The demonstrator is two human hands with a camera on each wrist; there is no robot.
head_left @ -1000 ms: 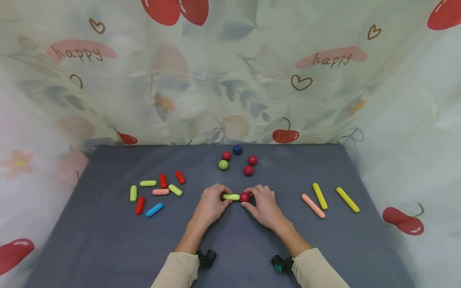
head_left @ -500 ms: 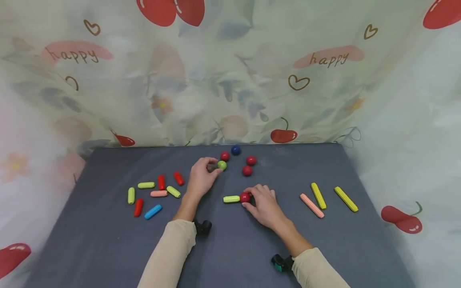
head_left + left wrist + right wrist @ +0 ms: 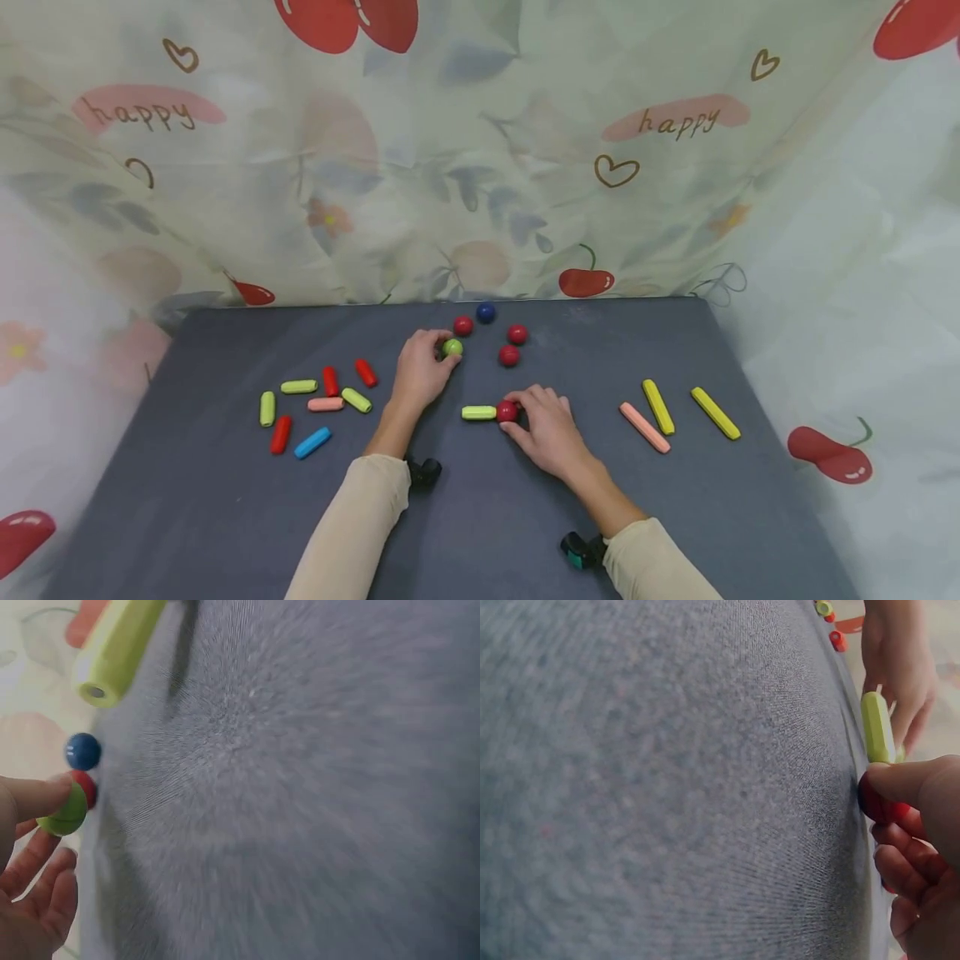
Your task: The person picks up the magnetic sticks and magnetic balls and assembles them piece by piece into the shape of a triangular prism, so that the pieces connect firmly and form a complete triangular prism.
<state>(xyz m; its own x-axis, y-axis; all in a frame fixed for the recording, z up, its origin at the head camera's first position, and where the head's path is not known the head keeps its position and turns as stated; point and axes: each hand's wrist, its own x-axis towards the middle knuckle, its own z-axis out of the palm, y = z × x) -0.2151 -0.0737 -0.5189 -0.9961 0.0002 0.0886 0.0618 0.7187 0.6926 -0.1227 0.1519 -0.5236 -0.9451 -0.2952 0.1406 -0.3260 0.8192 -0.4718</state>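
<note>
My left hand (image 3: 422, 367) pinches a green ball (image 3: 452, 348) between thumb and fingers, left of the other balls; the left wrist view shows the thumb over the green ball (image 3: 67, 814). My right hand (image 3: 551, 431) grips a red ball (image 3: 507, 411) near the table's middle. A short light-green stick (image 3: 478, 412) extends leftward from that red ball, its end against it. In the right wrist view the thumb lies over the red ball (image 3: 877, 801), with the light-green stick (image 3: 877, 727) above it. Whether the stick is fixed into the ball cannot be told.
Behind lie a blue ball (image 3: 486, 312) and several red balls (image 3: 509, 356). Short sticks, among them a blue stick (image 3: 312, 442) and a red stick (image 3: 281, 435), are scattered on the left. Longer sticks, including a pink stick (image 3: 645, 427) and a yellow stick (image 3: 716, 413), lie on the right.
My left hand has left the light-green stick, reached toward the back and taken the green ball, shifting it slightly left. My right hand still holds the red ball. The view has drifted slightly.
</note>
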